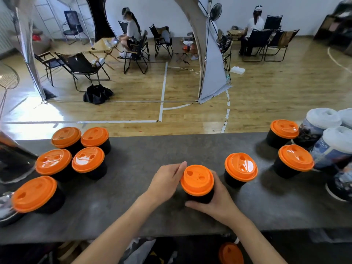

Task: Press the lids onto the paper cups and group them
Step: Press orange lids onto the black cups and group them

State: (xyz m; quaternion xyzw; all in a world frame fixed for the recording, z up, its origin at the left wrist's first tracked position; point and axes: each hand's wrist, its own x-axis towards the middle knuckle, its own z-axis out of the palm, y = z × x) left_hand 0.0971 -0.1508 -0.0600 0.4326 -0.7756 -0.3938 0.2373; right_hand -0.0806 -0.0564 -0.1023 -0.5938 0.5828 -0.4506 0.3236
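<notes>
A black paper cup with an orange lid (pixel 197 181) stands in the middle of the dark counter (pixel 133 206). My right hand (pixel 215 202) grips the cup's black wall from the right and front. My left hand (pixel 167 180) touches the lid's left rim with fingertips and thumb. Several lidded cups are grouped at the left: (pixel 34 193), (pixel 53 161), (pixel 88 159), (pixel 66 137), (pixel 94 137). Three more lidded cups stand to the right: (pixel 241 166), (pixel 295 158), (pixel 284 129).
Sleeves of stacked patterned paper cups (pixel 323 130) lie at the counter's right end. A glass and metal item (pixel 11 164) sits at the far left. An orange lid (pixel 230 253) shows below the counter's front edge. Beyond lie wooden floor, folding chairs and seated people.
</notes>
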